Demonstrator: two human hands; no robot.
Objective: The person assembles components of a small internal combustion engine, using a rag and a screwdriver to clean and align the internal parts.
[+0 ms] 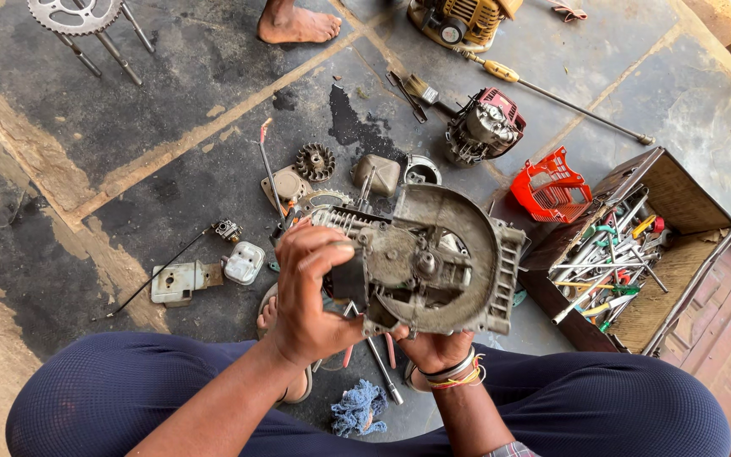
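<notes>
Nearest, between the person's dark-clad knees, a crumpled blue rag (359, 408) lies on the stone floor (171, 169) beside a long steel tool (381, 369).

Just above it both hands hold up a small engine crankcase (433, 262), a grimy cast-metal housing with a round fan shroud, ribbed cooling fins at its right edge and a bare shaft stub at the centre. The left hand (310, 292) is closed over its left side, fingers curled around a dark block there. The right hand (435, 347), banded with bracelets at the wrist, grips it from beneath; its fingers are mostly hidden.

As a judgement, the engine is well stripped down: its covers and small parts are already off and spread about, while the casing itself is not yet split.

To the left lie a pale metal bracket (181, 281) and a thin cable (158, 271). Just beyond the casing sit a toothed flywheel (315, 161) and a dull rounded cover (378, 173), near a dark oil stain (357, 129). To the right stands an open wooden toolbox (704, 271) full of spanners and screwdrivers, with a bright red plastic guard (552, 186) behind it.

Farther off are a second finned engine (484, 127), a yellow brush-cutter motor (458, 21) with its long shaft, a chain sprocket (74, 14), and another person's bare foot (298, 24).
</notes>
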